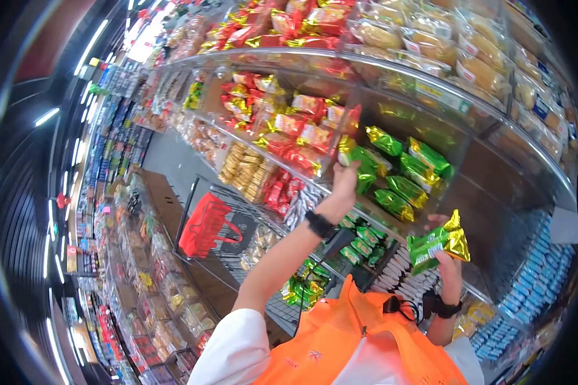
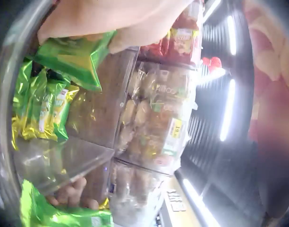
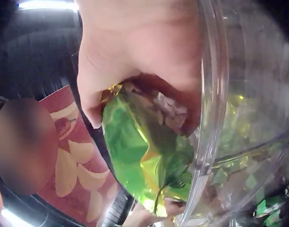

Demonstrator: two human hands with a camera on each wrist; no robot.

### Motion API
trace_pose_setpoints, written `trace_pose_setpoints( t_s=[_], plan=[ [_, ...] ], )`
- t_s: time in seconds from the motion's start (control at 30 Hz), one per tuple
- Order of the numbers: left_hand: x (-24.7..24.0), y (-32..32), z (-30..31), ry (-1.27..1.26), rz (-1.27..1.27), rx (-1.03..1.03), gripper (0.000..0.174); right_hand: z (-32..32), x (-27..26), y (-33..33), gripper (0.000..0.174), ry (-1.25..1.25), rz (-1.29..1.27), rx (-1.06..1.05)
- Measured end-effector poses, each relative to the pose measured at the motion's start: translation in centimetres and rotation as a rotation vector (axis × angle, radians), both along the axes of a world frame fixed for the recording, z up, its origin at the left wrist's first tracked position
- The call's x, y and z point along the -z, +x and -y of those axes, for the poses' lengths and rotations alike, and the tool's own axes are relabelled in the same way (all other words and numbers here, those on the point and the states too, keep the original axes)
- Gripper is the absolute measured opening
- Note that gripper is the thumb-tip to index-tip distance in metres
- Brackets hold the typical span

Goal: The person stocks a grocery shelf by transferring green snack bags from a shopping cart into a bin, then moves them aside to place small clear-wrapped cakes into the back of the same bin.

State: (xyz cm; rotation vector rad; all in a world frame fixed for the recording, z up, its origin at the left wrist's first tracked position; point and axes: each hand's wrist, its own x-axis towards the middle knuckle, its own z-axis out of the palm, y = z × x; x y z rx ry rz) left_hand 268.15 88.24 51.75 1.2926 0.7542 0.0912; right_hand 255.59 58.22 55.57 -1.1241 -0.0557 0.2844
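Over there, the left hand [image 1: 346,181] grips one green packet [image 2: 71,62], the right hand [image 1: 452,271] a second packet [image 1: 435,246]; squeezing too hard might burst either.

Bright ceiling tubes [image 2: 228,111], warped edges, left-wrist blur

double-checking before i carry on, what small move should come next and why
Probably set down the held packet in the left hand among the nearby green packets: that hand is already close beside them, while the right hand grips a second packet farther off.
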Motion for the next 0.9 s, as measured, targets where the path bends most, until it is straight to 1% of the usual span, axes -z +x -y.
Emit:
trace_pose_setpoints(
  t_s=[0.03, 0.07, 0.13, 0.2, 0.27, 0.33, 0.47, 0.5, 0.6, 0.63, 0.73, 0.77, 0.87, 0.9],
  plan=[
    [3.8, 1.4, -0.7, 0.041, -0.040, -0.040, 0.053, -0.1, 0.3, -0.2, 0.070, -0.019, 0.026, 0.006],
    [3.6, 1.9, -0.6, 0.066, -0.128, 0.059, 0.077, -0.2, -0.1, -0.1, 0.067, -0.038, 0.058, -0.015],
    [4.2, 2.8, 1.0, 0.163, -0.197, -0.030, 0.080, 0.0, -0.3, -0.1, 0.064, -0.045, 0.046, -0.027],
    [3.8, 2.8, 2.2, 0.272, -0.303, 0.010, 0.081, 0.1, -1.0, 0.2, 0.063, -0.009, 0.040, -0.037],
    [3.5, 2.9, 3.0, 0.364, -0.399, 0.032, 0.083, 0.4, -0.5, 0.2, 0.065, 0.034, 0.024, -0.068],
    [3.5, 3.4, 3.5, 0.372, -0.463, 0.004, 0.085, 0.7, 0.4, 0.1, 0.067, 0.066, 0.023, -0.089],
    [3.6, 5.0, 4.3, 0.318, -0.586, -0.041, 0.088, 1.0, 0.2, 0.5, 0.068, 0.115, 0.000, -0.115],
    [3.7, 5.3, 4.1, 0.373, -0.650, 0.008, 0.100, 1.0, 0.2, 0.4, 0.068, 0.126, -0.006, -0.123],
    [3.9, 5.2, 3.8, 0.074, -0.381, -0.013, 0.108, 0.9, 1.0, 0.3, 0.066, 0.168, -0.020, -0.129],
    [3.8, 5.5, 3.8, 0.094, -0.429, -0.044, 0.101, 1.0, 1.2, 0.3, 0.066, 0.184, -0.023, -0.127],
    [4.3, 6.0, 3.2, 0.000, -0.459, -0.085, 0.087, 0.9, 0.8, 0.5, 0.065, 0.176, -0.025, -0.134],
    [2.9, 5.6, 3.5, -0.157, -0.354, -0.119, 0.092, 0.9, 0.7, 0.4, 0.066, 0.174, -0.022, -0.140],
    [4.3, 5.2, 3.6, -0.190, -0.256, -0.147, 0.086, 0.9, 0.3, 0.7, 0.068, 0.175, 0.001, -0.166],
    [5.0, 5.3, 3.3, -0.262, -0.290, -0.057, 0.079, 0.8, 0.0, 0.7, 0.069, 0.177, -0.008, -0.159]
  ],
)
